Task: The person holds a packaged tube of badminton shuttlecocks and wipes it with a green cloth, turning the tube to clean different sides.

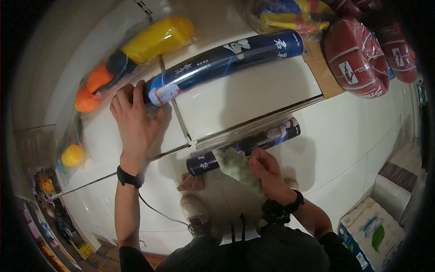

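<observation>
My left hand (134,115) is around the near-left end of a long dark blue printed tube (234,63), which lies slantwise on the white surface. Fingers are over its far side and the thumb is on the near side. A shorter-looking dark blue tube (289,131) with similar print is lower down, below a dark metal seam. My right hand (266,168) pinches a pale green-white cloth (236,165), which drapes across the middle of this lower tube and hides part of it. A pinkish, finger-like shape (192,182) touches that tube's left end; whose it is, I cannot tell.
Plastic-wrapped yellow and orange toys (158,39) lie at upper left. Wrapped red basketballs (355,59) and a brown cardboard piece (323,74) are at upper right. Below me are a beige shoe (193,207) and a thin cable (163,214). A paper pack (372,231) stands at lower right.
</observation>
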`<state>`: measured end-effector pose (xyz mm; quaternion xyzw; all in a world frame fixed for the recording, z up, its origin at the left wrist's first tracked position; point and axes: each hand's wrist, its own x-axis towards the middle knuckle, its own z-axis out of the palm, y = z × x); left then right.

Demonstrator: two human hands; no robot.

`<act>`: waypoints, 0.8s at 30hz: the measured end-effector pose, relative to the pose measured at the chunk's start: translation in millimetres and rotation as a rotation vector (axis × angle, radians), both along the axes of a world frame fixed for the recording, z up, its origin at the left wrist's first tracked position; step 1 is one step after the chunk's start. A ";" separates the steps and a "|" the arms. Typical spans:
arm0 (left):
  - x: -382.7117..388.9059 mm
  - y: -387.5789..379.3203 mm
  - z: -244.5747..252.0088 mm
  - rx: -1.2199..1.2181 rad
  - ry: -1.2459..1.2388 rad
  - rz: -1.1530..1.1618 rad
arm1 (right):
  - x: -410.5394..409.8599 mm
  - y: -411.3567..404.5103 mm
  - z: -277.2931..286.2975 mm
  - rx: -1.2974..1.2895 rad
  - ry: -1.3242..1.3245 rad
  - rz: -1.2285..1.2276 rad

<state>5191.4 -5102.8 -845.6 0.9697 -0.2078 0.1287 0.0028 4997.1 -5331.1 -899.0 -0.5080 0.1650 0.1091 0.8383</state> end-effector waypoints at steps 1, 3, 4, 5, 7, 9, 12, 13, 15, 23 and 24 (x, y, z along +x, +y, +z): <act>-2.1 -2.3 2.1 -0.056 0.023 -0.006 | -0.4 -0.7 -3.0 -0.015 0.012 0.008; -4.6 -3.7 2.0 -0.110 0.053 -0.011 | 1.7 0.2 -3.2 -0.029 0.031 0.017; -5.9 -3.3 0.8 -0.183 0.122 -0.017 | 5.2 1.9 1.6 -0.031 0.027 0.000; -7.3 -3.0 -0.1 -0.255 0.191 -0.023 | 7.3 3.1 4.2 -0.033 0.022 -0.019; -15.7 -2.4 1.6 -0.261 0.179 -0.031 | 7.6 2.3 3.5 -0.046 0.008 -0.031; -28.2 -1.5 4.0 -0.269 0.170 -0.044 | 6.8 1.2 4.8 -0.062 -0.003 -0.048; -53.0 -1.8 11.7 -0.295 0.220 -0.058 | 3.9 -3.0 16.6 -0.129 -0.055 -0.228; -61.6 -0.1 14.5 -0.297 0.232 -0.062 | 1.6 -6.2 21.9 -0.243 -0.172 -0.324; -76.4 3.1 19.4 -0.445 0.261 -0.036 | 3.6 -12.8 30.5 -0.361 -0.286 -0.416; -101.8 3.0 26.6 -0.543 0.245 -0.062 | 50.1 -59.2 77.0 -1.235 -0.983 -0.894; -103.5 3.2 25.7 -0.534 0.226 -0.093 | 52.2 -65.1 89.0 -1.391 -1.007 -0.708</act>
